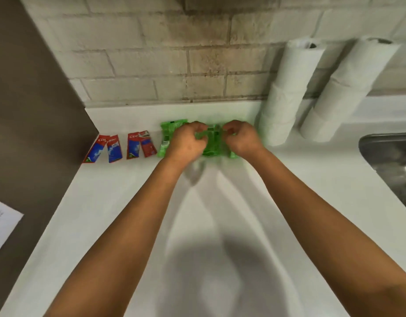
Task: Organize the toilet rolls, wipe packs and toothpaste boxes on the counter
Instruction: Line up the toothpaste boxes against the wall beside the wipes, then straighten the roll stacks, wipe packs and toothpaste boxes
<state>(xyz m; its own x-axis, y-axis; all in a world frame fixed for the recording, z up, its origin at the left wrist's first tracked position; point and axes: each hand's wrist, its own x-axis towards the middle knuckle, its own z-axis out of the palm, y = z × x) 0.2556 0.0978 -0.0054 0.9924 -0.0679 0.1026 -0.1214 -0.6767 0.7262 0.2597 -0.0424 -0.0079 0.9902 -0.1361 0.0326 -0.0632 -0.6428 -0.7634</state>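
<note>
Green wipe packs point(172, 133) stand in a row at the back of the white counter point(110, 202). My left hand point(186, 143) and my right hand point(242, 139) both pinch the packs in the middle of the row, fingers curled on the plastic. Several red and blue toothpaste boxes point(119, 146) stand upright to the left of the packs. Two tall stacks of white toilet rolls point(286, 92) point(341, 90) rise against the brick wall to the right of my hands.
A brown panel point(32, 99) walls off the counter's left side, with a white paper point(2, 225) on it. A steel sink point(394, 161) is set into the counter at the right. The brick wall point(163, 53) closes the back.
</note>
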